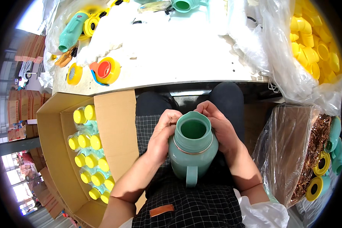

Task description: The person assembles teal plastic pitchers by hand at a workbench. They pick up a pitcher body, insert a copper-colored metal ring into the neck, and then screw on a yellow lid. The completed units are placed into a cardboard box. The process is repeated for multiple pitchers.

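Observation:
A teal-green thermos jug (pixel 192 152) rests upright over my lap, its round mouth uncovered and showing a dark green inside. Its handle points toward me, and a thin copper-coloured ring runs below the neck. My left hand (pixel 164 135) is closed on the left side of the jug near the neck and rim. On the other side, my right hand (pixel 222 127) grips the jug at the same height, thumb and fingers bent by the spout. The far fingertips of both hands are partly hidden behind the jug.
At left an open cardboard box (pixel 57 148) holds several bottles with yellow caps. A yellow ring with a red centre (pixel 106 70) and a teal flask (pixel 73 31) lie on the white table (pixel 171 57). Yellow parts (pixel 311 41) and a box with copper-coloured strands (pixel 311 159) stand at right.

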Tool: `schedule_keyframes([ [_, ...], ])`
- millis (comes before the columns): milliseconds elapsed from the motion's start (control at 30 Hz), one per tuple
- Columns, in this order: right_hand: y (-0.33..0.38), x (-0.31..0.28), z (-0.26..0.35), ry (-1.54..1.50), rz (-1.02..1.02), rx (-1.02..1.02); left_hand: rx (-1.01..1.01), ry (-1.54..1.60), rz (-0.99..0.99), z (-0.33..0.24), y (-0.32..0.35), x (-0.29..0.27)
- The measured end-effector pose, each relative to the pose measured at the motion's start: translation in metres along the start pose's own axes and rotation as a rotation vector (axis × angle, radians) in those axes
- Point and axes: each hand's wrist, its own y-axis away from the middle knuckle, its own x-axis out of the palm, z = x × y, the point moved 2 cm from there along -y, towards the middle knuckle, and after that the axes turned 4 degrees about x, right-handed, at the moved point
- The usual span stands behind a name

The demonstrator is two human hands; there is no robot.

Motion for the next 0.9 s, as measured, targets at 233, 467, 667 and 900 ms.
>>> schedule_keyframes([
  [233, -0.003, -0.001, -0.008, -0.031, 0.108, 0.043, -0.184, 0.043, 0.141, 0.0, -0.016, -0.007],
  [467, 0.031, 0.026, 0.047, 0.768, -0.042, -0.535, 0.05, -0.09, -0.244, 0.0, -0.043, 0.008],
  [667, 0.085, 0.025, 0.08, 0.67, -0.249, -1.13, 0.091, -0.118, -0.359, 0.053, 0.035, -0.011],
  [900, 0.075, -0.009, 0.099, 0.909, -0.249, -1.049, -0.255, 0.442, -0.228, 0.061, 0.013, -0.015],
])
